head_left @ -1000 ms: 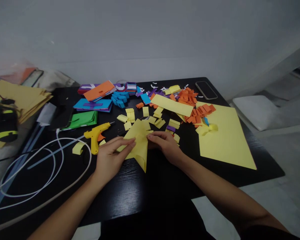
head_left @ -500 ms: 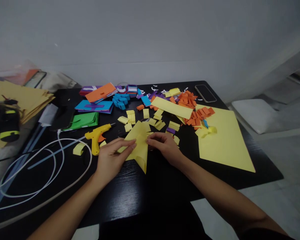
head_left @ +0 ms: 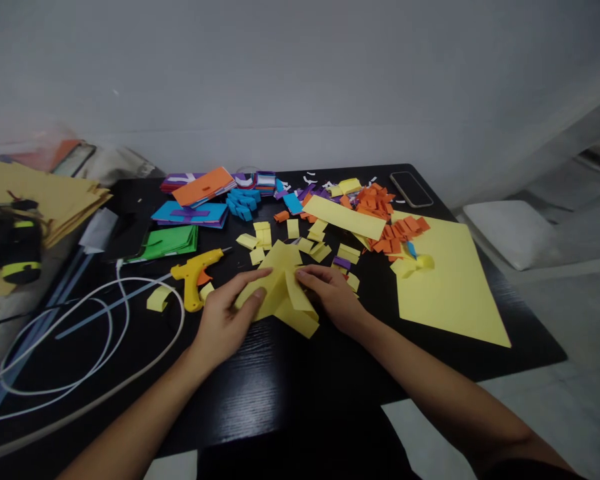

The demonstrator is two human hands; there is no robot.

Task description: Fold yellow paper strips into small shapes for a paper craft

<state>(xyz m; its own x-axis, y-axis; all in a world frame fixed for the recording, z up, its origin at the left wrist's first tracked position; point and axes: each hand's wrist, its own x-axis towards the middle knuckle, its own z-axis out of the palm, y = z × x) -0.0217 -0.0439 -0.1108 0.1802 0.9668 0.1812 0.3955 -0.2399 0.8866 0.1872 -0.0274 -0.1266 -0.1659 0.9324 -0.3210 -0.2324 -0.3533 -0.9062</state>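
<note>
The left hand [head_left: 227,317] and right hand [head_left: 336,298] grasp opposite sides of a creased yellow sheet [head_left: 277,290] between their fingers, over the worktop [head_left: 330,373]; folding seems underway, calling for aligned edges and a steady grip.

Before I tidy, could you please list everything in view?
table: one, black, centre
folded sheet: one, yellow, front
large sheet: one, yellow, right
glue gun: one, yellow, centre left
phone: one, dark, back right
paper pieces: many, multicoloured, middle
paper stacks: several, multicoloured, back left
papers: several, tan, left
cables: several, whitish, left
stool or cushion: one, white, right
wall: one, grey, behind
left hand: one, bare, on folded sheet
right hand: one, bare, at folded sheet
</note>
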